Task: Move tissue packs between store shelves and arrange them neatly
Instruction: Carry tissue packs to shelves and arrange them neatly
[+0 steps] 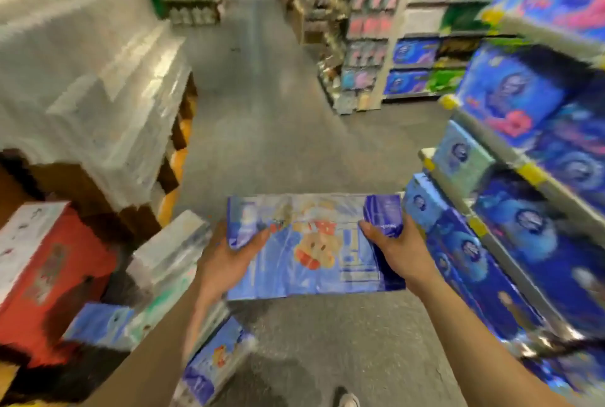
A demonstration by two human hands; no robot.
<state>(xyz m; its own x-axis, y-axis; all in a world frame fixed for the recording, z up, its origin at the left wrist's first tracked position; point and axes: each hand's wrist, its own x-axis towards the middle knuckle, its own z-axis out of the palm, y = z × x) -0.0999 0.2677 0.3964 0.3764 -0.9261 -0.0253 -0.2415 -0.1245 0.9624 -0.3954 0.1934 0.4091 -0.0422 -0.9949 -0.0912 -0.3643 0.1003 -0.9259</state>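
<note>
- One tissue pack (314,246) held flat over the aisle floor (268,131), between both hands.
- Left hand (229,259) grips its left end; right hand (397,251) clasps the right end.
- Judged light, soft, film-slick: hold by the ends.
- Shelves (510,157) at right hold many blue packs; blur prevents counting.

Print on the held tissue pack (314,246) and shelf packs is too blurred to read.
</note>
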